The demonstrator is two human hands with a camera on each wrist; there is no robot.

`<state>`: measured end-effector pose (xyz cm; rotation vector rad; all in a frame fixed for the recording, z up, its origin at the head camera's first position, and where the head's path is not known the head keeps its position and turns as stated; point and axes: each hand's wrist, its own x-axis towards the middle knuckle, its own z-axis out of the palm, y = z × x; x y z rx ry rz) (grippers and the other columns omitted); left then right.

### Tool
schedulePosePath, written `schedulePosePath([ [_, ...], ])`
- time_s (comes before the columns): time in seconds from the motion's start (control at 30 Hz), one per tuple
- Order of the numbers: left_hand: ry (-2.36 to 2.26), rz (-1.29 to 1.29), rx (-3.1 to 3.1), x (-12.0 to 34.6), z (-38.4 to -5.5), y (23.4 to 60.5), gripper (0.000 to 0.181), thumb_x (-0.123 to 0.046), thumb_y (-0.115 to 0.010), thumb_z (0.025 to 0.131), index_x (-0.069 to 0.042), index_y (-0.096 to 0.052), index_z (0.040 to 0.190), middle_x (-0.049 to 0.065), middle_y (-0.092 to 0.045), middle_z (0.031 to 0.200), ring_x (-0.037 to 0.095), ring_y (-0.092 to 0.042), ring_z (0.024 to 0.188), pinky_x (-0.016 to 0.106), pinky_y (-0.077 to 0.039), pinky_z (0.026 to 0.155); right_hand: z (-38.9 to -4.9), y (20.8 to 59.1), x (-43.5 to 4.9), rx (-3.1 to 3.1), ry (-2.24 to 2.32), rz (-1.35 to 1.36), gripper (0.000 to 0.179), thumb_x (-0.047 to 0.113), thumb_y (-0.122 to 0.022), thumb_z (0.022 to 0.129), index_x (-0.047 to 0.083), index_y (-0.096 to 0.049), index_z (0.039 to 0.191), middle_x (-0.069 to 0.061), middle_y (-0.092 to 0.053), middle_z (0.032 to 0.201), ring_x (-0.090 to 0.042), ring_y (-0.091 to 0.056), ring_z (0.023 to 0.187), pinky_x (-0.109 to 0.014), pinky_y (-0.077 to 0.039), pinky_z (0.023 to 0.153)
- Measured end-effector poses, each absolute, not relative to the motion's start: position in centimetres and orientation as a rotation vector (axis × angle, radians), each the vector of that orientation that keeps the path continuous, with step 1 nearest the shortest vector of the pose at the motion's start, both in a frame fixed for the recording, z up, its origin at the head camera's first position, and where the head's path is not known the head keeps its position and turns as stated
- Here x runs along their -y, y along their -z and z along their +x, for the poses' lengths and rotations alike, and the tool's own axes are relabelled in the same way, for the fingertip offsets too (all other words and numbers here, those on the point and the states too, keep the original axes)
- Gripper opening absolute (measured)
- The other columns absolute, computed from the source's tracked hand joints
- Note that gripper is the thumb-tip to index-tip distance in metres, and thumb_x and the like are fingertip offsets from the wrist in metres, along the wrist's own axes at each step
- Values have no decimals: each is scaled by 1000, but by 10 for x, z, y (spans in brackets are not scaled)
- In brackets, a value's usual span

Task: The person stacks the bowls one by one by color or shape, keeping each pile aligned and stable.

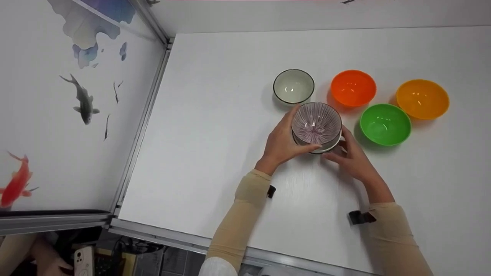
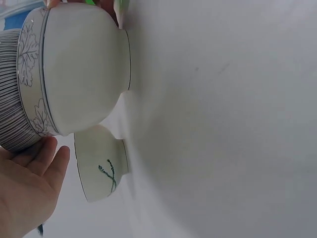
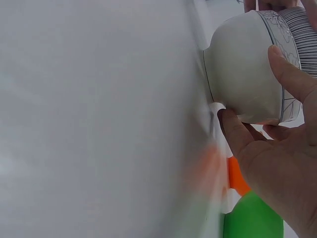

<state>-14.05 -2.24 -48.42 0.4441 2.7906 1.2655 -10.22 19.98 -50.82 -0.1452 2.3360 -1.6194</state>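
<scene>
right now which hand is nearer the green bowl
Right: the right hand is left and in front of the green bowl; the left hand is farther left, at the striped bowl.

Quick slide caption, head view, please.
Left hand and right hand around a striped bowl nested in a white bowl, green bowl nearby.

A white panel (image 1: 38,76) printed with a red fish (image 1: 17,184) and a grey fish (image 1: 84,99) — edged in silver metal framing (image 1: 57,222) — and, below, a pale smartphone (image 1: 84,260).
</scene>
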Motion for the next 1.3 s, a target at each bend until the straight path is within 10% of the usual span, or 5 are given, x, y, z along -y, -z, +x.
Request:
schedulePosePath([
  [0.4, -1236, 421, -2760, 15, -137, 493, 123, -58, -88, 65, -17, -21, 159, 1, -35, 162, 16, -41, 145, 38, -42, 115, -102, 510, -202, -2326, 1668, -171, 99, 6, -76, 87, 16, -11, 161, -16, -27, 161, -37, -46, 134, -5, -38, 103],
  [0.83, -1273, 429, -2725, 17, -134, 493, 125, -56, -89, 64, -20, -17, 160, 1, -35, 162, 16, -40, 146, 37, -39, 117, -100, 507, -199, -2303, 1655, -123, 102, 7, -75, 87, 18, -6, 162, -17, -25, 162, -39, -42, 140, -43, -35, 117],
  [1.13, -1298, 489, -2717, 18, -136, 494, 126, -54, -90, 64, -15, -18, 160, 2, -33, 162, 16, -41, 145, 33, -37, 119, -99, 508, -198, -2318, 1653, -124, 100, 7, -74, 88, 18, -8, 162, -17, -26, 162, -39, -41, 140, -13, -38, 109],
  [1.3, -1282, 469, -2709, 18, -135, 494, 127, -54, -90, 64, -18, -16, 160, 1, -32, 163, 17, -40, 146, 35, -37, 119, -99, 507, -198, -2319, 1640, -118, 100, 8, -74, 88, 20, -7, 162, -18, -26, 161, -38, -42, 140, -32, -36, 117],
])
